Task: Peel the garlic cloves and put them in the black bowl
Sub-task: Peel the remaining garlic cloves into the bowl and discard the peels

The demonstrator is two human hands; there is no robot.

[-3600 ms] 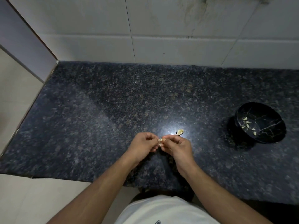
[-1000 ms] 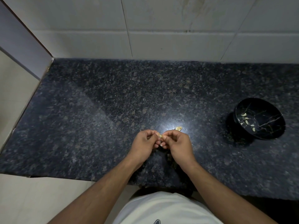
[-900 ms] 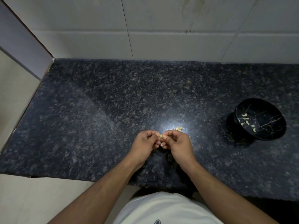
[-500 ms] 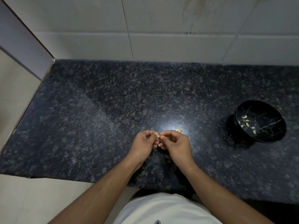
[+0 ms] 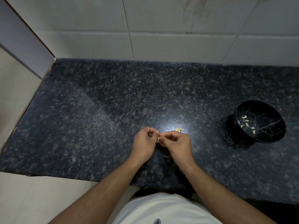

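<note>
No brand, label or legible writing is showing anywhere; only the top of a dark mark is appearing on the white shirt (image 5: 163, 209) at the bottom edge, too cropped to read.

The left hand (image 5: 144, 143) and right hand (image 5: 177, 144) are meeting over the near middle of the dark granite countertop (image 5: 97, 113), fingers curled, thumbs and fingertips touching. Both are pinching one small garlic clove (image 5: 158, 137) between them; only a pale sliver of it is showing, so whether its skin is off cannot be told.

Just beyond the right hand, a small pale heap of garlic pieces (image 5: 178, 129) is lying on the counter in the bright reflection (cloves or peel, too small to tell). The black bowl (image 5: 267, 135), veined with thin gold lines, is standing well apart to the right, tipped slightly toward the viewer, and is holding several pale peeled cloves (image 5: 246, 124) along its left inner wall.

A white tiled wall (image 5: 178, 29) is running behind the counter, carrying brownish streaks near the top right; cream tile flooring (image 5: 40, 199) is showing on the left and below.

Compared with the frame from half a second ago, both hands are keeping the same pinch on the clove in nearly the same spot. The bowl, its contents and the heap are staying where they were.
</note>
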